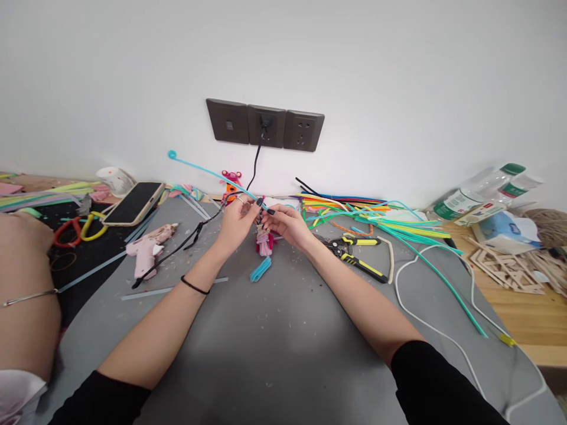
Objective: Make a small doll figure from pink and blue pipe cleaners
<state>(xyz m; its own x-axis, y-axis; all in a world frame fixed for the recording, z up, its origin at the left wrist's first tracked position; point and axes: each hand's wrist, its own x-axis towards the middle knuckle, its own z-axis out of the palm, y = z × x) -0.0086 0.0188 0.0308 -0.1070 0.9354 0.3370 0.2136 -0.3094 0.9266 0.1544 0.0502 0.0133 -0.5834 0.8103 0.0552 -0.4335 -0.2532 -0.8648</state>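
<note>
My left hand (237, 219) and my right hand (286, 224) meet over the middle of the grey mat (266, 342). Both pinch a long light blue pipe cleaner (204, 170), which runs up to the left and ends in a small loop. Under the fingers hangs a small pink and red bundle of bent pipe cleaners (264, 242); which hand grips it I cannot tell. A short blue folded piece (260, 269) lies on the mat just below.
A pink glue gun (148, 248) with a black cord lies left, a phone (133, 202) behind it. Yellow-black wire strippers (357, 254) and a heap of coloured pipe cleaners (376, 221) lie right. Another person's arm (26, 295) rests at far left. Bottles (478, 192) stand far right.
</note>
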